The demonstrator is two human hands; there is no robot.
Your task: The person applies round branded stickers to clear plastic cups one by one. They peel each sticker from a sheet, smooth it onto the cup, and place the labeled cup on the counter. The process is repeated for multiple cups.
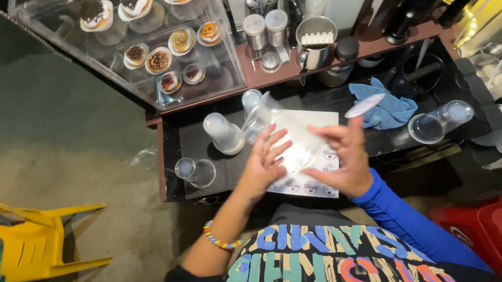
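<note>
Over a white sticker sheet (308, 184) on the dark counter (206, 142), a clear plastic cup (284, 139) lies tilted between both hands: left hand (264, 166) flat against its side with fingers spread, right hand (342, 158) curled round its wider end. The glass display case (220, 62) holds small cakes. Two more clear cups, one (224, 133) upside down, one (196, 171) on its side, look empty. The sticker prints are too small to make out
</note>
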